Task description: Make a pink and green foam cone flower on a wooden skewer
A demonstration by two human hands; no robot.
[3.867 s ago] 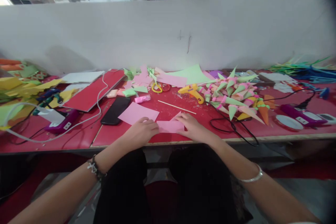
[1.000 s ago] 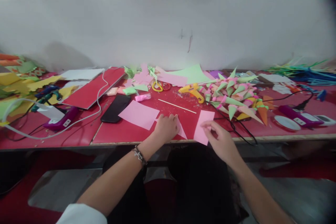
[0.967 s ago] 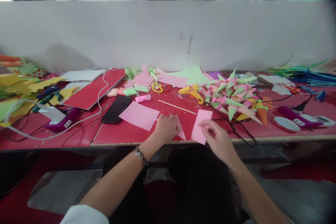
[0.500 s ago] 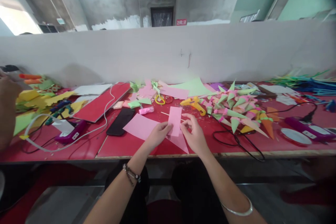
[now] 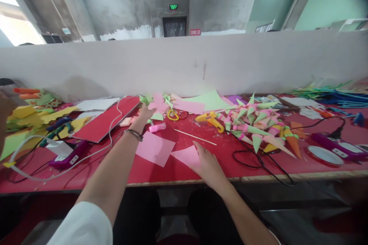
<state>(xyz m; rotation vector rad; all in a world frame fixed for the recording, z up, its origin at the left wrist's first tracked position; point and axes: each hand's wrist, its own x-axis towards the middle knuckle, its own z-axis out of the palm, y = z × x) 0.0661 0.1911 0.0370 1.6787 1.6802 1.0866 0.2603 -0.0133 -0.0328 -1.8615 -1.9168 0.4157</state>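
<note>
My left hand (image 5: 146,114) reaches over the pile of pink and green paper cut-outs (image 5: 156,102) at the back, fingers outstretched; the fingertips' contact is unclear. My right hand (image 5: 209,164) lies near the front edge with its fingers loosely spread over a small pink paper piece (image 5: 186,154), partly covering it. Left of that piece lies a larger pink sheet (image 5: 155,148). A thin wooden stick (image 5: 195,137) rests slantwise on the red tabletop behind my right hand. Nearby are yellow-handled scissors (image 5: 173,115) and a pink packet (image 5: 157,127).
A yellow glue gun (image 5: 211,120) lies beside a heap of pink and green paper cones (image 5: 253,116). Black cable (image 5: 260,155) loops near the front edge. A red board (image 5: 107,118), white cable and purple power strip (image 5: 69,155) are on the left. Another person's arm (image 5: 4,116) shows at far left.
My hands have parted: the left moved forward and left to the paper pile, the right lowered onto the table. The pink strip is no longer held up between them, and the stick is uncovered.
</note>
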